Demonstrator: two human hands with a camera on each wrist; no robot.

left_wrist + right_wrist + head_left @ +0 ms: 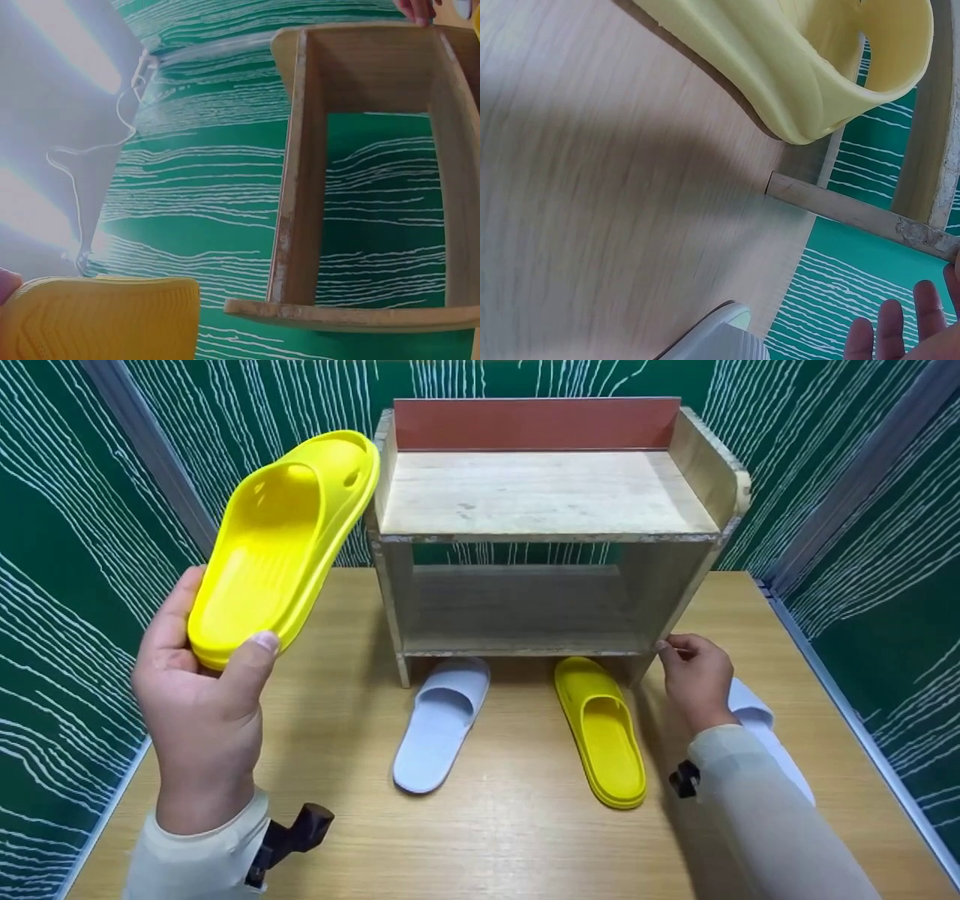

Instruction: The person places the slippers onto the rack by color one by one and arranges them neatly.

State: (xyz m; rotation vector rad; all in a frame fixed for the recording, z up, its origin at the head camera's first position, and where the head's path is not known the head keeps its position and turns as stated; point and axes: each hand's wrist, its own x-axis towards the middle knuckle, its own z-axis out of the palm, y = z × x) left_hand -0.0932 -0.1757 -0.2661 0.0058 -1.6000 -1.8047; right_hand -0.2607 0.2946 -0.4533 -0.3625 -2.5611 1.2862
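Observation:
My left hand [202, 697] grips a yellow slipper [262, 562] by its heel, thumb on the near edge, toe tilted up and right. Its ridged yellow sole shows in the left wrist view. At the wooden shelf rack [547, 495], my right hand [694, 679] pinches the lower right side panel's front edge between thumb and forefinger. The other fingertips [889, 330] spread beside the panel in the right wrist view. A second yellow slipper [611, 750] lies on the table, toe at the rack's underside. Left of it lies a white slipper [442, 727], toe under the rack.
Another white slipper [772, 735] lies to the right, partly behind my right forearm. The wooden tabletop [495, 840] is bounded by green walls [60, 510] with white streaks on three sides. The rack's upright red back board [536, 424] rises above its top.

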